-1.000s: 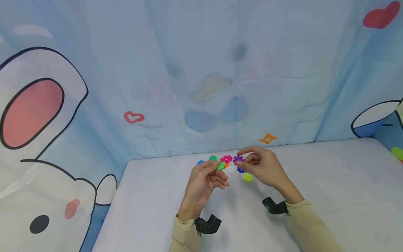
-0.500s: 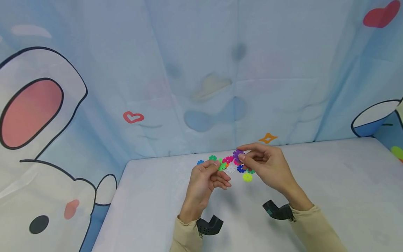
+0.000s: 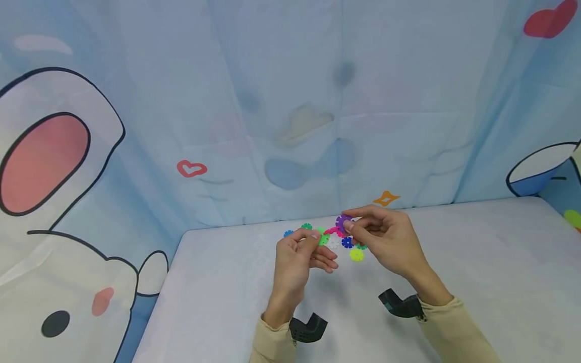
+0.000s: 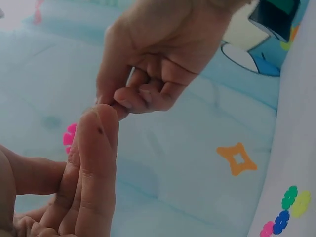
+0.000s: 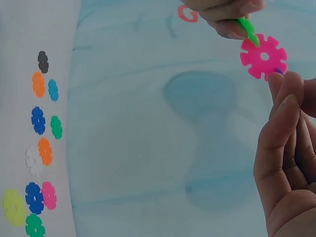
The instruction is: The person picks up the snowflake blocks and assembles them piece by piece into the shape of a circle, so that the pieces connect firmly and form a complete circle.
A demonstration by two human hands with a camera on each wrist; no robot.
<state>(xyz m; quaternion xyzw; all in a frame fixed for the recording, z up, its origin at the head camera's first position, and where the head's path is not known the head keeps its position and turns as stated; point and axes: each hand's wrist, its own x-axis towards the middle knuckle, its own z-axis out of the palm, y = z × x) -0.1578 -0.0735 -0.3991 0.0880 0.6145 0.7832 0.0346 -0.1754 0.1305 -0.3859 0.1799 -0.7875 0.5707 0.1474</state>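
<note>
In the head view my left hand pinches a bright green notched snowflake disc between thumb and forefinger. A pink snowflake disc is slotted onto the edge of that green disc, as the right wrist view shows. My right hand pinches a purple snowflake disc by thumb and fingertips. Only a sliver of the purple one shows at the pink disc's lower edge in the right wrist view, mostly hidden by fingers. Both hands are raised over the back of the table, fingertips close together.
Loose snowflake discs lie on the white table beyond the hands, among them a yellow disc, a dark blue disc and a white disc. A patterned blue curtain hangs along the table's back edge.
My left hand has moved slightly right, turning the green and pink discs so the pink one looks thinner. My right hand rose a little with the purple disc, then stayed nearly still.
</note>
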